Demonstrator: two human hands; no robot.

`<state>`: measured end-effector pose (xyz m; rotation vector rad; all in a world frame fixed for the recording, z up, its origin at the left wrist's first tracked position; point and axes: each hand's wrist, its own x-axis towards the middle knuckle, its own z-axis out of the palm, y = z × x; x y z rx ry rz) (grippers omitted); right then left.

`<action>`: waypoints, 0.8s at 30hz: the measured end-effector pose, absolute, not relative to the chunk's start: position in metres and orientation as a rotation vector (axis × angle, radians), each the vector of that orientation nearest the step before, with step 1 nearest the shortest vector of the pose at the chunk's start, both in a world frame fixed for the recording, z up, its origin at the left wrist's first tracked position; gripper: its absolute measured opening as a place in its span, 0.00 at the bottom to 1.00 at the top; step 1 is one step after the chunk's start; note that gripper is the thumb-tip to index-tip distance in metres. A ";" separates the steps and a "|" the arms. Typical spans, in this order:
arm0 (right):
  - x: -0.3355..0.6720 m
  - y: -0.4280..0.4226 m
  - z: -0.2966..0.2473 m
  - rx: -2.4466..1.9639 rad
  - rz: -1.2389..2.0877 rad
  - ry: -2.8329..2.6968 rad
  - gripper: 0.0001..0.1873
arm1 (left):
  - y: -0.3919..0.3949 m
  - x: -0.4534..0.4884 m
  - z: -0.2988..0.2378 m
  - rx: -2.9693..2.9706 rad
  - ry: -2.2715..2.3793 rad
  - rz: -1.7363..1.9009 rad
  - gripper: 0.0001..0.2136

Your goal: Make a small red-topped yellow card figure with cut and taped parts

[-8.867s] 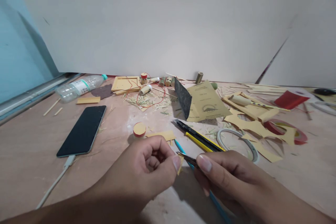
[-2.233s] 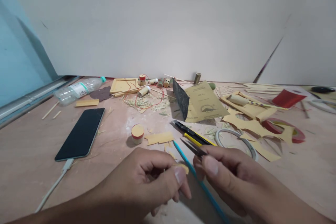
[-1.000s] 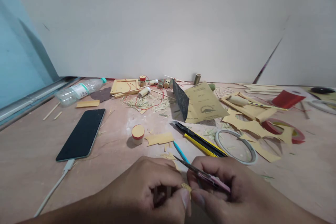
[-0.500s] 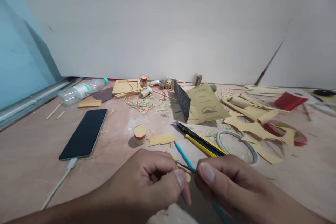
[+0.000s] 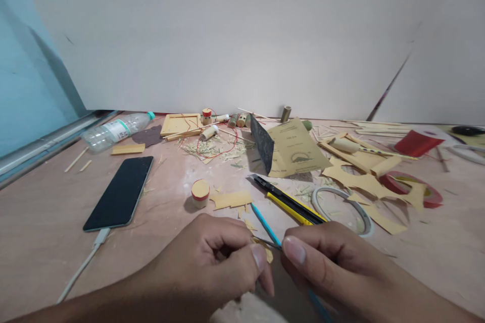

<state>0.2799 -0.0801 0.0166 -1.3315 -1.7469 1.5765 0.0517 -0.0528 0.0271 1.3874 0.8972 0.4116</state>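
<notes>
In the head view, my left hand [image 5: 223, 257] is closed in a pinch, its thumb against the fingers, at a small tan card piece [image 5: 269, 255] that is mostly hidden. Facing it, my right hand [image 5: 326, 257] grips a thin dark metal blade [image 5: 267, 241] between thumb and fingers. The blade's tip reaches the card piece at my left fingertips. A blue stick [image 5: 265, 222] runs beneath my right hand; whether the hand touches it I cannot tell. Just beyond my hands are a small round piece with a red rim [image 5: 200, 193], a cut card strip [image 5: 231, 200] and a yellow-black utility knife [image 5: 288, 201].
A phone [image 5: 119, 194] with a white cable [image 5: 83, 270] lies left, a plastic bottle [image 5: 117, 132] behind it. Folded sandpaper [image 5: 297, 149] stands mid-table. White tape [image 5: 343, 192], red tape [image 5: 432, 197] and card offcuts [image 5: 356, 181] lie right. A white wall [image 5: 242, 35] closes the back.
My hands keep nearly the same pose, with the blade still at the card piece. The blade's angle has shifted slightly. The whole view has drifted a little.
</notes>
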 end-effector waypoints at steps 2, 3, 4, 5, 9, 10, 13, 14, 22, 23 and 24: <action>0.280 -0.080 0.018 -1.343 1.573 -1.737 0.37 | -0.053 0.052 0.027 1.386 0.889 0.420 0.16; 0.280 -0.080 0.018 -1.339 1.578 -1.733 0.36 | -0.053 0.052 0.026 1.383 0.888 0.420 0.16; 0.280 -0.080 0.018 -1.328 1.591 -1.730 0.36 | -0.052 0.052 0.026 1.381 0.888 0.418 0.16; 0.280 -0.079 0.018 -1.314 1.605 -1.730 0.35 | -0.052 0.052 0.026 1.379 0.890 0.415 0.16; 0.279 -0.078 0.016 -1.284 1.631 -1.728 0.35 | -0.052 0.052 0.026 1.381 0.886 0.402 0.16; 0.280 -0.077 0.016 -1.282 1.626 -1.736 0.35 | -0.052 0.052 0.026 1.382 0.885 0.402 0.16; 0.281 -0.078 0.016 -1.276 1.618 -1.765 0.35 | -0.052 0.052 0.026 1.370 0.876 0.411 0.16; 0.282 -0.078 0.016 -1.277 1.609 -1.765 0.35 | -0.053 0.053 0.026 1.360 0.872 0.412 0.16; 0.281 -0.078 0.019 -1.250 1.627 -1.739 0.32 | -0.053 0.053 0.025 1.332 0.887 0.404 0.16; 0.280 -0.078 0.019 -1.259 1.619 -1.738 0.32 | -0.053 0.053 0.025 1.325 0.886 0.406 0.16; 0.281 -0.078 0.019 -1.271 1.610 -1.736 0.32 | -0.053 0.053 0.024 1.318 0.884 0.405 0.16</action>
